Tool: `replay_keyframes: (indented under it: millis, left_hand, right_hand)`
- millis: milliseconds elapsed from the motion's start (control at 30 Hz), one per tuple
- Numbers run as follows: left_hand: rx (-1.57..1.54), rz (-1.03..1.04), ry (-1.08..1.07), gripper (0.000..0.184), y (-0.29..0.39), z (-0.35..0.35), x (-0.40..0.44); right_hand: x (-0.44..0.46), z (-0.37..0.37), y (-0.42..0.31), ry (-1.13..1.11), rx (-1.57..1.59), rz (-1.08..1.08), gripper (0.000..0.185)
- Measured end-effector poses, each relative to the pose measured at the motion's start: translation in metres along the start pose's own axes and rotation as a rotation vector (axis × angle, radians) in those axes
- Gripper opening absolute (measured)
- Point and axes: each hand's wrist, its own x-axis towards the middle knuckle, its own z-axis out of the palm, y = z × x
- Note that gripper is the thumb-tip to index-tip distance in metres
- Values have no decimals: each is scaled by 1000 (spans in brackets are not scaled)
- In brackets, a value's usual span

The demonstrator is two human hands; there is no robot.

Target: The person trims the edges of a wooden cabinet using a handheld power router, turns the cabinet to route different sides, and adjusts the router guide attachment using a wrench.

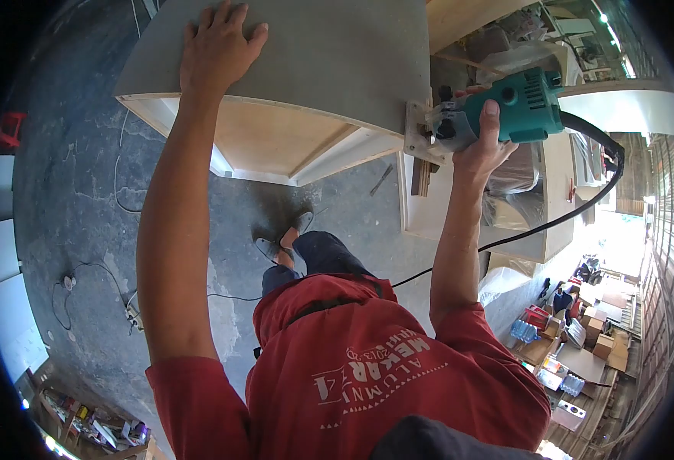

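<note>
My left hand point(218, 50) lies flat with its fingers spread on the grey top of a wooden cabinet point(321, 61). In my right hand point(486, 146) is a green power trimmer point(517, 107), held sideways with the thumb across its body. The trimmer's base plate point(416, 130) is at the cabinet's right edge; whether they touch is hard to tell. A black cable point(574, 218) curves from the tool's rear end down past my right forearm. Under the grey top, the cabinet's open frame and a light wood panel point(275, 138) show.
Another light wooden cabinet point(532, 241) stands at the right, with plastic-wrapped items near it. Thin cables point(114, 172) run over the concrete floor point(84, 207). White panels point(11, 307) lean at the far left. Cardboard boxes point(603, 346) and bottles are at the lower right.
</note>
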Motion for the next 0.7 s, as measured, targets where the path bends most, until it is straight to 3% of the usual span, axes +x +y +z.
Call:
replay_keyframes:
  millis: [67,700]
  left_hand:
    - [27,34,69,48,0,1,-2]
    - [1,-9,-21,55,-3,10,7]
  right_hand:
    - [5,-4,4,-4,-21,0,46]
    - [0,1,-1,19,-42,54,45]
